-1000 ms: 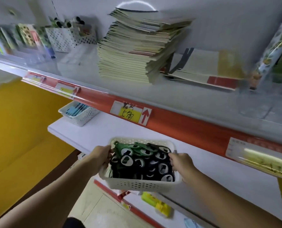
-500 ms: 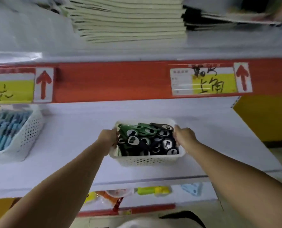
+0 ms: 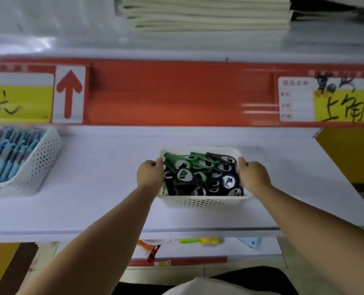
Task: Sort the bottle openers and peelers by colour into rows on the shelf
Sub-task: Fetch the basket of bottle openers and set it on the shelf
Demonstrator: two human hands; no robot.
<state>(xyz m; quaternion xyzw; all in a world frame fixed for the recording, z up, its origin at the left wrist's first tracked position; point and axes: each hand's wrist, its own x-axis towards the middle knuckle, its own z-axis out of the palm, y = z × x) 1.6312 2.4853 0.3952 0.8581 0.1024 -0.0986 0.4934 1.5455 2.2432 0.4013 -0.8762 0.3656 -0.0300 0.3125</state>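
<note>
White laminate shelf board [image 3: 87, 201] fills the middle of the view, under the broad red price strip [image 3: 176, 92] on the edge of the shelf above. That strip carries yellow handwritten labels and a red arrow card. A stack of pale paper booklets [image 3: 208, 15] lies on the upper shelf. At the far left of the board stands a large white perforated plastic basket [image 3: 42, 167] filled with light blue items, too blurred to identify. Right of centre, on the board, sits a small white perforated plastic basket [image 3: 204, 202]. The left hand [image 3: 150, 174] grips its left rim and the right hand [image 3: 253, 175] its right rim, the fingers of each pressed together and curled over the edge. Green and black flat bottle openers [image 3: 198, 173] lie heaped inside it.
</note>
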